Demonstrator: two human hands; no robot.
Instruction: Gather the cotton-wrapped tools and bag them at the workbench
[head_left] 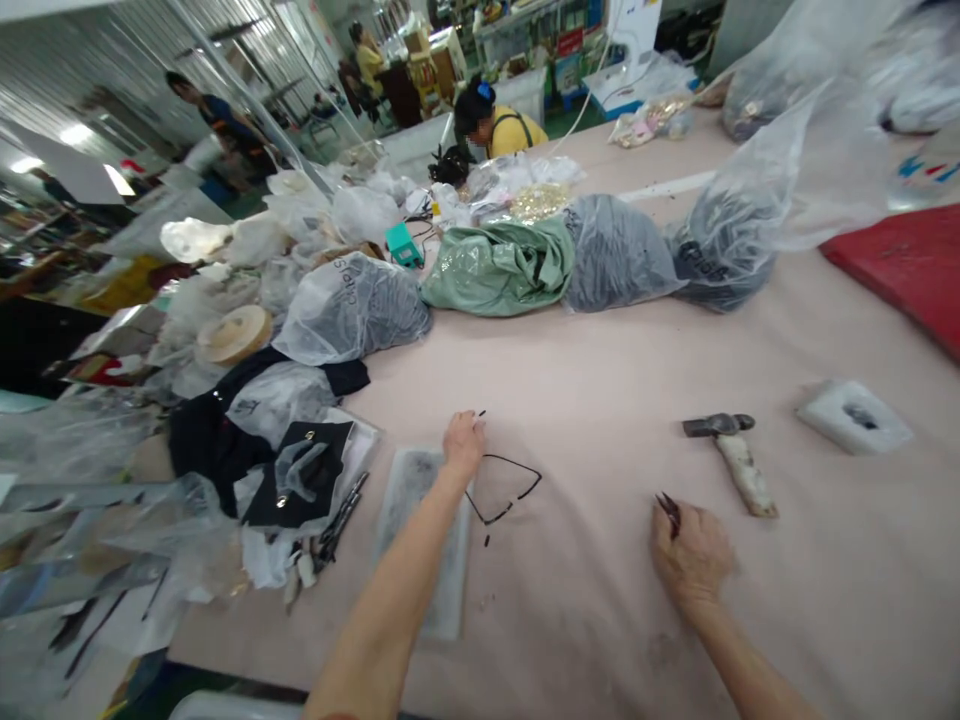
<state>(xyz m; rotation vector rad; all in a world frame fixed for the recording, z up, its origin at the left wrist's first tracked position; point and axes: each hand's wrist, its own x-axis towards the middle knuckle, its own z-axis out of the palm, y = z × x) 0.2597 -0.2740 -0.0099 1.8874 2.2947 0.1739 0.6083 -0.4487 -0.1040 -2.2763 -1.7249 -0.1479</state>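
My left hand [463, 443] rests on the pinkish table [600, 380], fingers curled around the end of a thin black cord [512, 488] that loops across the cloth just right of it. My right hand [690, 555] lies lower right, closed on a small dark snipping tool [669, 510] whose points stick out above the fingers. A hammer [731, 455] with a pale worn handle lies on the table a little above and right of my right hand.
A clear flat tray [420, 520] lies under my left forearm. Black fabric pieces [300, 475] and hand tools [337, 525] sit at left. Filled plastic bags [502, 265] line the table's middle. A white block [853, 416] and red pad [907, 265] are right. A person in yellow [499, 128] works at the far end.
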